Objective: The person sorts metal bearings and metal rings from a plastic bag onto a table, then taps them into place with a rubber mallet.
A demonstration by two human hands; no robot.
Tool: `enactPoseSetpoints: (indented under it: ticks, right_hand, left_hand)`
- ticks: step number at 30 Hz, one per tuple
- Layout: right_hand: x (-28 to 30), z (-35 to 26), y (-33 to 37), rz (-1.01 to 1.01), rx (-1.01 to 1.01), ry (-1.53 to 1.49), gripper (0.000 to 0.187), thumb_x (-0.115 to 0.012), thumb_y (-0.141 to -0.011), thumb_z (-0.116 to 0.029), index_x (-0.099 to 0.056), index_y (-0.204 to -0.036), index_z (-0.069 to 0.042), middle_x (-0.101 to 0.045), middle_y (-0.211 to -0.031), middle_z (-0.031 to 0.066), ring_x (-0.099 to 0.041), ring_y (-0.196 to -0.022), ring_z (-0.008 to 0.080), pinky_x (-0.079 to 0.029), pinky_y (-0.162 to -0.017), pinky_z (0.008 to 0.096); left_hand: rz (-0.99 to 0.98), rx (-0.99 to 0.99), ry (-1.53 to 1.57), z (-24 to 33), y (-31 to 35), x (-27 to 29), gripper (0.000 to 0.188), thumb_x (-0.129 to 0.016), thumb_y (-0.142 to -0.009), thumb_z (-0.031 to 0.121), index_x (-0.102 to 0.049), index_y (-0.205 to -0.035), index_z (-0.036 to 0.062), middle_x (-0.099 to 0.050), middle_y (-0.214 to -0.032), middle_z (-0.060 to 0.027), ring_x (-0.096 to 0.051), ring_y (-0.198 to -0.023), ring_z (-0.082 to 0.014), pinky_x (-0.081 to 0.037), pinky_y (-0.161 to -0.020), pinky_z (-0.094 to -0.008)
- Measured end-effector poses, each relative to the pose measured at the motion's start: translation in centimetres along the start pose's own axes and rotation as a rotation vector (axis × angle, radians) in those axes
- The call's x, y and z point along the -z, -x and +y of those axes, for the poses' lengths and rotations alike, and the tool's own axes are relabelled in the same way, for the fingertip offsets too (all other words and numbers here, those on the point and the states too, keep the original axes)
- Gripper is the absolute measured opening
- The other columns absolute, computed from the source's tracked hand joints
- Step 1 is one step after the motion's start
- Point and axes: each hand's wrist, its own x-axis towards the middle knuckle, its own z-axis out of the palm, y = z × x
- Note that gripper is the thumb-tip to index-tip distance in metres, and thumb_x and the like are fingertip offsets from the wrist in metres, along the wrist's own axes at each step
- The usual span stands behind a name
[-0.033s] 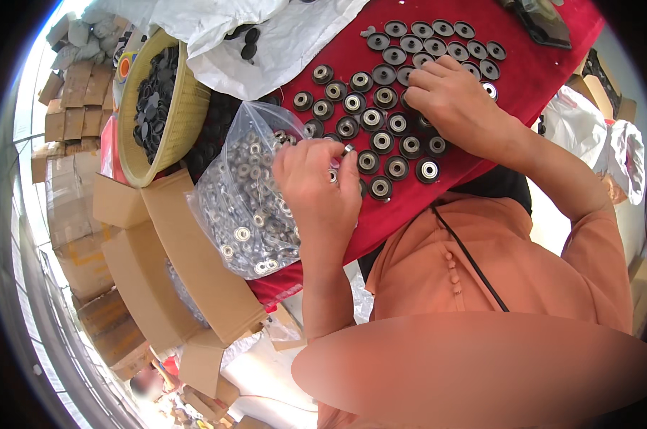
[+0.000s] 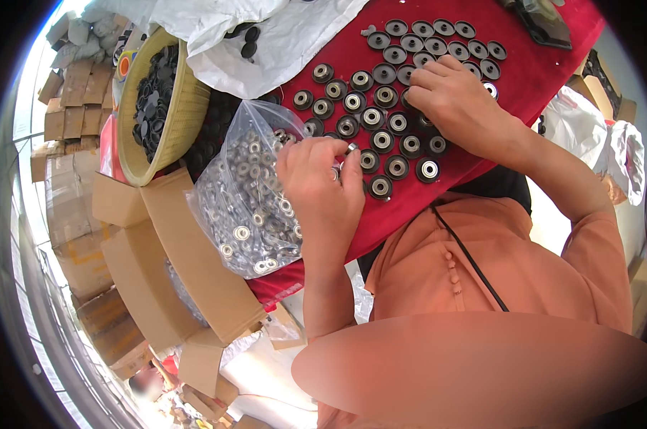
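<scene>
My left hand (image 2: 318,179) is beside the clear plastic bag (image 2: 227,187) of metal bearings, closed, with a small bearing (image 2: 351,148) pinched between thumb and forefinger. My right hand (image 2: 466,104) reaches over the rows with its fingers bent down. Its fingertips are at the black round caps, and whatever they grip is hidden. Several black caps with bearings seated in them (image 2: 372,119) stand on the red cloth (image 2: 402,214) between and beyond my hands. Farther back lie bare black caps (image 2: 411,43), open side up, with a small stub in the middle of each.
A yellow basket (image 2: 189,107) of black discs stands at the left, near a white sack (image 2: 295,50). An open cardboard box (image 2: 188,264) is below the bag. Stacked cartons (image 2: 80,214) line the far left. A dark object (image 2: 545,25) lies at the cloth's far right.
My left hand has shifted very slightly to the right with the pinched bearing. My right hand stays practically in place over the caps.
</scene>
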Motion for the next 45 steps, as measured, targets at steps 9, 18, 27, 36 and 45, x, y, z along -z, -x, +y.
enactPoseSetpoints:
  ticks: [9,18,27,36,45]
  right_hand:
    - [0.9,-0.5,0.8,-0.104,-0.036,0.002,0.009,-0.063,-0.075,-0.005,-0.068,-0.083,-0.005,-0.061,-0.086,0.0061,-0.059,-0.090,0.0208,-0.041,-0.084,0.0329]
    - [3.9,0.2,0.2,-0.118,-0.637,-1.076,0.018,-0.070,-0.084,-0.003,-0.067,-0.102,-0.001,-0.066,-0.085,0.0012,-0.061,-0.077,0.0093,-0.047,-0.067,0.0241]
    - [3.6,5.3,4.0,0.220,-0.437,-0.356,0.015,-0.067,-0.080,0.001,-0.064,-0.095,-0.002,-0.064,-0.088,0.0076,-0.062,-0.081,0.0229,-0.048,-0.072,0.0334]
    - [2.3,6.0,5.4,0.076,-0.242,0.064,0.009,-0.062,-0.074,0.001,-0.059,-0.082,-0.003,-0.059,-0.086,0.0090,-0.058,-0.083,0.0275,-0.045,-0.078,0.0370]
    - [3.5,4.9,5.6,-0.003,-0.262,0.020,0.014,-0.061,-0.073,0.000,-0.067,-0.086,-0.001,-0.059,-0.088,0.0102,-0.057,-0.087,0.0270,-0.044,-0.082,0.0369]
  left_hand:
    - [-0.057,0.224,0.178,2.9,-1.1,-2.0,0.018,-0.074,-0.078,0.003,-0.060,-0.089,0.0030,-0.063,-0.080,-0.0097,-0.060,-0.072,-0.0259,-0.048,-0.078,-0.0362]
    - [0.095,0.468,0.820,4.1,-3.2,-5.4,0.015,-0.072,-0.083,0.001,-0.062,-0.093,-0.0013,-0.067,-0.080,-0.0082,-0.063,-0.068,-0.0130,-0.051,-0.064,-0.0270]
    - [0.022,0.040,0.164,3.0,-2.1,-3.3,0.017,-0.073,-0.077,0.001,-0.066,-0.092,0.0007,-0.069,-0.100,-0.0135,-0.062,-0.094,-0.0333,-0.049,-0.082,-0.0410]
    - [-0.056,0.242,-0.072,0.0,3.7,0.7,0.017,-0.074,-0.079,0.006,-0.067,-0.093,0.0004,-0.068,-0.101,-0.0144,-0.062,-0.094,-0.0334,-0.046,-0.085,-0.0431]
    - [-0.096,0.266,-0.098,0.3,4.0,0.9,0.016,-0.072,-0.082,0.006,-0.069,-0.097,-0.0012,-0.069,-0.101,-0.0158,-0.063,-0.096,-0.0305,-0.049,-0.086,-0.0387]
